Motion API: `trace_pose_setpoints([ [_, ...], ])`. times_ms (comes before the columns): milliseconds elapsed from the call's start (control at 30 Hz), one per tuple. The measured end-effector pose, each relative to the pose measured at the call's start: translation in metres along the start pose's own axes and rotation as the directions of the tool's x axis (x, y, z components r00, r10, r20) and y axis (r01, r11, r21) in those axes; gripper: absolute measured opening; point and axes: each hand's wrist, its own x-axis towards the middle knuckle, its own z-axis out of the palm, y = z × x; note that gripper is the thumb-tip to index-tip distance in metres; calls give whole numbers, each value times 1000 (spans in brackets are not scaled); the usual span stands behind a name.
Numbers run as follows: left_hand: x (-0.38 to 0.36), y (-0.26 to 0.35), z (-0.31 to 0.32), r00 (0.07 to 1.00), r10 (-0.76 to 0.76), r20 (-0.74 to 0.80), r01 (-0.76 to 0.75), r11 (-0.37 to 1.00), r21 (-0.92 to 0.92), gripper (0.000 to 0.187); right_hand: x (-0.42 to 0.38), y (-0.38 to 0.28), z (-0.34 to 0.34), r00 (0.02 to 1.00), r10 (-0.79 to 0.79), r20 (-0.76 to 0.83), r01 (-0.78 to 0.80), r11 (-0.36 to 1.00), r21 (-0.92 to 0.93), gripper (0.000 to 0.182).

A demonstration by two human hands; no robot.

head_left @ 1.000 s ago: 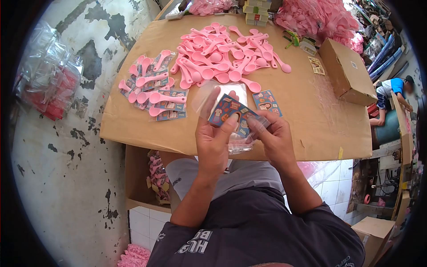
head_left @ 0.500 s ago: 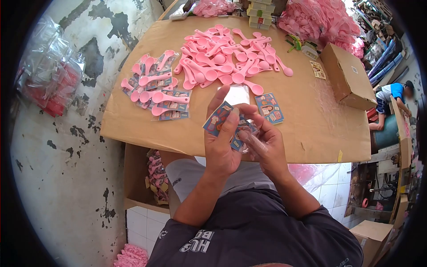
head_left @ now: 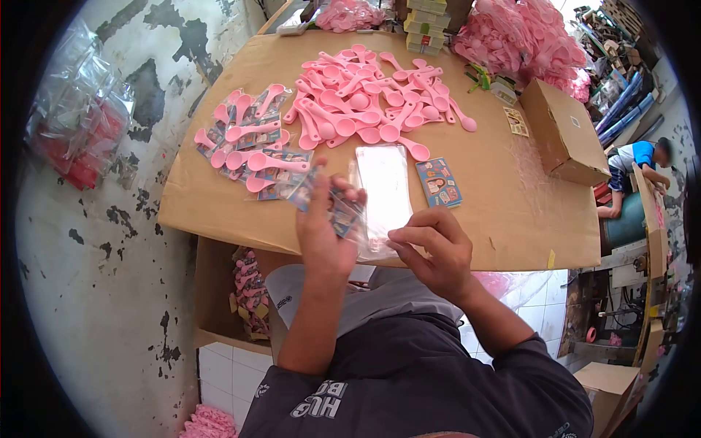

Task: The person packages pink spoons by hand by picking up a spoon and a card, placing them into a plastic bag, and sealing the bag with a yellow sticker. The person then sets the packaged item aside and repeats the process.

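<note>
My left hand (head_left: 325,230) is closed round a clear plastic bag with a blue printed card (head_left: 343,215) in it, smeared by motion. In front of it lies a stack of clear plastic bags (head_left: 385,190). My right hand (head_left: 442,252) pinches at the near right corner of that stack, thumb and forefinger together on the clear plastic. Right of the stack rests a small pile of blue printed cards (head_left: 439,182). Pink measuring spoons (head_left: 358,102) are heaped beyond. On the left, several pink spoons (head_left: 266,162) lie on bagged cards.
A cardboard box (head_left: 562,131) stands at the table's right side. Farther back are a large bag of pink spoons (head_left: 518,44) and stacked card bundles (head_left: 426,25). An open carton (head_left: 212,292) sits below the table's left edge. Another person (head_left: 635,164) is at far right.
My hands have moved apart. My left hand has carried the bagged card leftward, while my right hand has come down to the stack of plastic bags, now uncovered.
</note>
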Motion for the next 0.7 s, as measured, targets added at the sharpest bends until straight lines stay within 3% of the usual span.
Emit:
trace_pose_setpoints([
  [33,4,5,-6,1000,-13,-27,12,998,-68,40,3,2,-4,1000,1,-5,-1,1000,-9,16],
  [133,8,19,-19,999,35,-41,-37,998,-43,39,16,22,-29,981,187,52,-187,982,-1,11],
  [200,7,24,-22,995,86,-47,-87,996,-22,38,40,47,-46,969,240,55,-233,966,-107,9],
  [400,-8,18,-17,996,80,-27,-79,997,8,36,104,202,-82,953,293,71,-224,847,-482,25],
  [467,-11,15,-15,996,84,-19,-83,996,23,36,119,239,-74,957,280,81,-207,848,-488,28],
  [633,-15,7,-13,996,89,1,-89,993,77,38,160,258,-40,959,271,79,-209,869,-448,33],
  [700,-18,3,-7,997,71,4,-71,993,98,40,172,266,-28,949,293,117,-185,817,-545,35],
])
